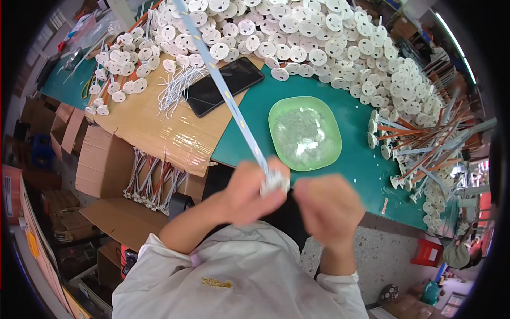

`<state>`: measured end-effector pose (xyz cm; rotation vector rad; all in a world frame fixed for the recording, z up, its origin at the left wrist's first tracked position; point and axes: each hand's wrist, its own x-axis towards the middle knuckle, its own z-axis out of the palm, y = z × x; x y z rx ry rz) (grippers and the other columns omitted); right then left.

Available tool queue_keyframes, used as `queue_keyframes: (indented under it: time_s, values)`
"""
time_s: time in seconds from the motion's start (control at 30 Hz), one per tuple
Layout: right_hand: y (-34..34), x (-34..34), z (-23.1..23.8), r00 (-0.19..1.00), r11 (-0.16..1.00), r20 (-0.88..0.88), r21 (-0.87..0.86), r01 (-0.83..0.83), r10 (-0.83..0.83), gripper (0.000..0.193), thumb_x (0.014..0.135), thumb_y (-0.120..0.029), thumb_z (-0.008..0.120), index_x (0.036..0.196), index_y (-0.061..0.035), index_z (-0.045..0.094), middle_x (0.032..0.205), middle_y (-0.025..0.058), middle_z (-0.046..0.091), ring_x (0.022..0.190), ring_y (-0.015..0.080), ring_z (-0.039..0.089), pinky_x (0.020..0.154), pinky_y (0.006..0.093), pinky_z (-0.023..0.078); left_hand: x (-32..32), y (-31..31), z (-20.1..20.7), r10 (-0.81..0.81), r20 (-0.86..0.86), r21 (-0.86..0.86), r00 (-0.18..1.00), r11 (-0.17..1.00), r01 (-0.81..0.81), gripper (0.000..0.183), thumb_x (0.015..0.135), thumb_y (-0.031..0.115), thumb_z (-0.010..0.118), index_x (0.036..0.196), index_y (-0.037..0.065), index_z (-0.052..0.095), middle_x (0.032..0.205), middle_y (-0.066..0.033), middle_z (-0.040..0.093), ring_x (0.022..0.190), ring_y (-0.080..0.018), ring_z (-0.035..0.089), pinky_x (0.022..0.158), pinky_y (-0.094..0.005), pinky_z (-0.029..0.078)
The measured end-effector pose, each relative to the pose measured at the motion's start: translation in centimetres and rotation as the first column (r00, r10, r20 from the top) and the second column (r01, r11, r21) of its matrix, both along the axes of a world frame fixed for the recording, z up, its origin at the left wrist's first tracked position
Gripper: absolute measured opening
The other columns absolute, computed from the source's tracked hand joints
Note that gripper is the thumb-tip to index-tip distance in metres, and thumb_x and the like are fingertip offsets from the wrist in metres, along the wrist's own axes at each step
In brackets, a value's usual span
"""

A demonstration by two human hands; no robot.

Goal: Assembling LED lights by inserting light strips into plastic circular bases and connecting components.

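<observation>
My left hand (245, 192) is closed on the white round base (273, 183) of a long, thin LED strip (227, 97). From that base the strip slants up and left, across the table, with small yellowish chips along it. Close to the base on its right side is my right hand (333, 208), fingers curled and smeared by motion; what they pinch, if anything, is hidden. Just beyond both hands, a light green plastic tray (273, 127) holds a heap of small, clear, shiny pieces too fine to name.
White disc-ended strips (308, 29) are piled along the table's far side, and more strips (425, 151) lie at the right. A black phone (226, 85) and white ties (178, 87) lie on cardboard (175, 135). An open carton (103, 167) of strips stands at left.
</observation>
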<state>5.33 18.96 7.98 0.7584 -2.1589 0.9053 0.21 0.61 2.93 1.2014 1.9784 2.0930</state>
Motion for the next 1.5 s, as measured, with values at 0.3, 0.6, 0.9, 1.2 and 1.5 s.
queue_keyframes:
  time_s: [0.3,0.6,0.9,1.2,1.5]
  values:
    - [5.3,-6.8,0.3,0.826,0.955,0.519,0.286,0.075,-0.220,0.020,0.069,0.003,0.075,0.088,-0.0029,0.070,0.083,0.0098,0.068,0.069,0.0262,0.064,0.063,0.0331,0.051,-5.4,0.3,-0.8,0.157,0.198,-0.017,0.967,0.987,-0.157,0.019,0.093,0.017,0.055,0.098,-0.001,0.056,0.064,-0.0019,0.052,0.055,-0.0107,0.047,0.053,-0.0261,0.036]
    - [5.5,-8.9,0.7,0.761,0.874,0.648,0.388,-0.292,-0.033,0.015,0.067,0.000,0.074,0.082,-0.0016,0.071,0.082,0.0091,0.068,0.076,0.0279,0.064,0.069,0.0371,0.052,-6.0,0.3,-0.8,0.151,0.075,-0.089,0.986,0.986,-0.144,0.020,0.091,0.017,0.063,0.097,-0.001,0.057,0.067,-0.0091,0.055,0.055,-0.0218,0.053,0.054,-0.0311,0.040]
    - [5.8,-7.4,0.8,0.852,0.950,0.522,0.285,-0.131,-0.039,0.009,0.076,0.001,0.070,0.085,0.0025,0.071,0.082,0.0134,0.070,0.069,0.0250,0.066,0.063,0.0326,0.052,-5.9,0.4,-0.8,0.166,0.140,-0.100,0.976,0.983,-0.153,0.019,0.092,0.017,0.061,0.094,-0.001,0.056,0.067,-0.0085,0.057,0.056,-0.0203,0.054,0.054,-0.0312,0.041]
    - [5.1,-4.5,-0.2,0.860,0.956,0.419,0.171,0.239,-0.290,0.015,0.073,-0.002,0.074,0.087,0.0013,0.070,0.078,0.0111,0.068,0.063,0.0177,0.063,0.056,0.0264,0.047,-5.6,1.4,-1.9,0.256,0.144,-0.098,0.956,0.965,-0.244,0.023,0.095,0.022,0.059,0.090,-0.001,0.058,0.062,-0.0064,0.054,0.054,-0.0165,0.051,0.054,-0.0310,0.041]
    - [5.4,-7.1,0.5,0.785,0.899,0.574,0.434,-0.053,-0.231,0.011,0.071,-0.004,0.072,0.080,0.0019,0.071,0.075,0.0149,0.068,0.065,0.0272,0.066,0.063,0.0343,0.051,-5.4,1.8,-1.9,0.316,0.120,-0.030,0.941,0.949,-0.315,0.027,0.096,0.027,0.058,0.086,0.002,0.059,0.058,-0.0016,0.056,0.053,-0.0094,0.053,0.051,-0.0263,0.040]
